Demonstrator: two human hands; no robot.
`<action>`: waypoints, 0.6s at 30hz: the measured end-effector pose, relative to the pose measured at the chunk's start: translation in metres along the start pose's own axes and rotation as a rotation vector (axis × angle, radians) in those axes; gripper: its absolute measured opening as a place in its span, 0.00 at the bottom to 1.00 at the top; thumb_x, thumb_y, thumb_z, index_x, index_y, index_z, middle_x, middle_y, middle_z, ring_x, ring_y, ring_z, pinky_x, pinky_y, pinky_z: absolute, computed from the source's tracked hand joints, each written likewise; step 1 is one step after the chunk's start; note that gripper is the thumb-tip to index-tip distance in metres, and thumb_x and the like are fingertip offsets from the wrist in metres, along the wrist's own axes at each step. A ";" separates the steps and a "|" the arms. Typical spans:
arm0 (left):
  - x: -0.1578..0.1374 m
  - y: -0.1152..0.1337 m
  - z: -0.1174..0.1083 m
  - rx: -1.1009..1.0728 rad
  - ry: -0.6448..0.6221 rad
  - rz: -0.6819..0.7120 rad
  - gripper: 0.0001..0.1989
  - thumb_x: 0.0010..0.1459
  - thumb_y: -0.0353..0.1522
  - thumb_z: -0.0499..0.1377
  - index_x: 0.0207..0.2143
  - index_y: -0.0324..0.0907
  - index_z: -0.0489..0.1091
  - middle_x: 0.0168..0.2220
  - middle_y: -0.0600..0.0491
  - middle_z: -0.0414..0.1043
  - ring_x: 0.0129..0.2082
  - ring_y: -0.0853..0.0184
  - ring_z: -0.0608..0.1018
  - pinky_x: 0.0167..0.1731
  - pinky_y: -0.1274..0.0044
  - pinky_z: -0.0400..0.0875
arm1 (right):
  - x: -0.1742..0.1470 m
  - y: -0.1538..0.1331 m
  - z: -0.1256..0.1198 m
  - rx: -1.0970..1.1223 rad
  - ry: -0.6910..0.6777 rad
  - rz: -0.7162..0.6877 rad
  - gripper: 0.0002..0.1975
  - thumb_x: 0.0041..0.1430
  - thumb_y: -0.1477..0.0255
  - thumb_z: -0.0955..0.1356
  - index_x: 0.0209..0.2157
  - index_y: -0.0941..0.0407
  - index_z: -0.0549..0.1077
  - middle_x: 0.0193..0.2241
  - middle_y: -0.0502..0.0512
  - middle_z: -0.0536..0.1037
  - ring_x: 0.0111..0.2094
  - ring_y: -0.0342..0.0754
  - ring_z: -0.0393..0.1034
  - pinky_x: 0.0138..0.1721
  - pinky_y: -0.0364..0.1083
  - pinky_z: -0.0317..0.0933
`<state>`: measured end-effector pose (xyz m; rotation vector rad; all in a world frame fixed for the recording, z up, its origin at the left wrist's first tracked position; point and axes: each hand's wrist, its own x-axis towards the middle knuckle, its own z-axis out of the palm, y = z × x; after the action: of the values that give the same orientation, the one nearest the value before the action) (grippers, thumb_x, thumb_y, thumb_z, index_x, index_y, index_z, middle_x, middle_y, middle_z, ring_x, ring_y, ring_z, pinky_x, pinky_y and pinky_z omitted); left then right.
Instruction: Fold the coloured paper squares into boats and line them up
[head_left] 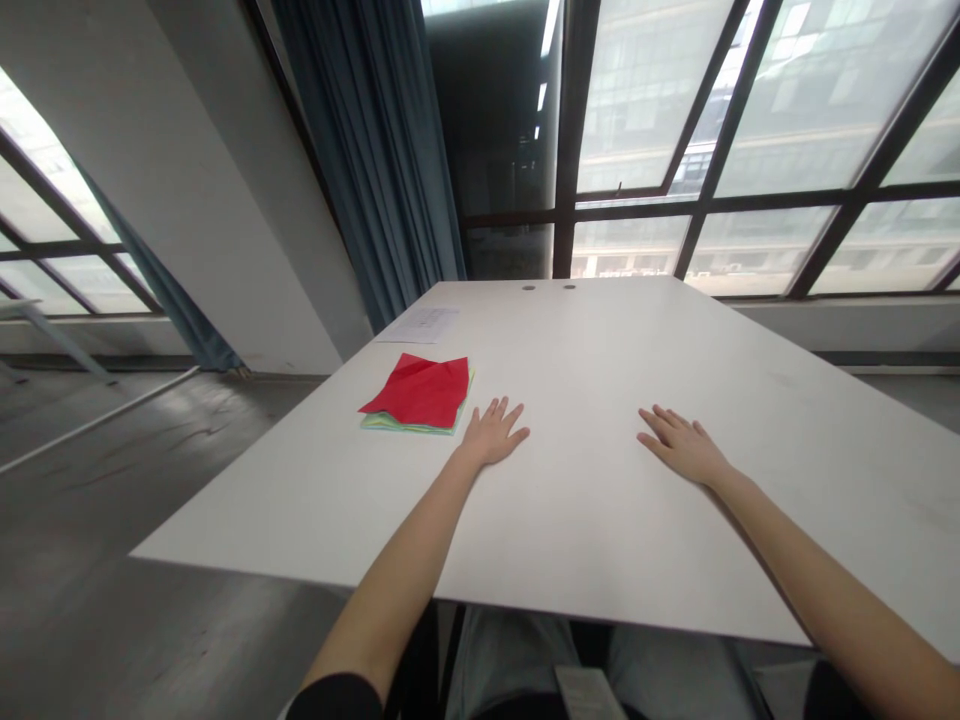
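My left hand [495, 432] rests palm down on the white table [570, 530], fingers spread wide, with nothing in its hold. My right hand [684, 445] lies well apart from it on the right, palm down too, the fingers looser and nearer together, and it grips nothing either. As I judge this step, both palms do best flat and light, with the wrists easy.

Just to the left of my left hand sits a stack: a red sheet [424, 390] on top, askew and slightly rumpled, with pale green and yellow sheets [390, 424] showing beneath. Paper or cloth, I cannot tell. My little finger is just beside the stack's right edge, so a careless slide leftward could nudge the pile out of line; lifting the hand before shifting it would be safer. The red one looks thin, so I would expect a light fingertip pinch at a corner to suit it better than a full grab — that might drag the lower layers along.

Farther off, by the table's left edge, lies a printed paper [420, 324], apart from both hands. Beyond the far edge hang a blue curtain [375, 140] on the left and, to its right, dark-framed windows [802, 90].
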<state>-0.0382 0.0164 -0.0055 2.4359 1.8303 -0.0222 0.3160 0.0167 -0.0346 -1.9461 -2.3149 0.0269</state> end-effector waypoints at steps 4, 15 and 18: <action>-0.002 0.002 -0.002 -0.006 0.024 -0.006 0.32 0.58 0.52 0.34 0.61 0.51 0.43 0.64 0.49 0.38 0.63 0.58 0.44 0.57 0.58 0.43 | 0.002 0.002 0.002 0.006 -0.002 0.001 0.32 0.58 0.50 0.50 0.59 0.50 0.53 0.61 0.56 0.53 0.61 0.56 0.46 0.56 0.63 0.45; -0.005 0.008 -0.006 -0.022 0.003 -0.039 0.31 0.58 0.51 0.36 0.61 0.52 0.43 0.65 0.52 0.37 0.63 0.59 0.42 0.57 0.59 0.41 | 0.003 0.005 0.008 -0.008 0.031 -0.018 0.31 0.58 0.51 0.51 0.59 0.50 0.54 0.60 0.56 0.55 0.60 0.57 0.49 0.55 0.63 0.47; -0.005 0.007 -0.005 -0.028 0.001 -0.042 0.31 0.57 0.52 0.36 0.61 0.53 0.42 0.65 0.53 0.37 0.63 0.60 0.42 0.58 0.59 0.40 | 0.008 0.011 0.013 0.001 0.054 -0.029 0.31 0.58 0.51 0.52 0.58 0.50 0.56 0.60 0.57 0.56 0.59 0.59 0.50 0.53 0.64 0.48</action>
<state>-0.0334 0.0105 0.0008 2.3793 1.8685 0.0017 0.3243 0.0277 -0.0480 -1.8881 -2.3085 -0.0261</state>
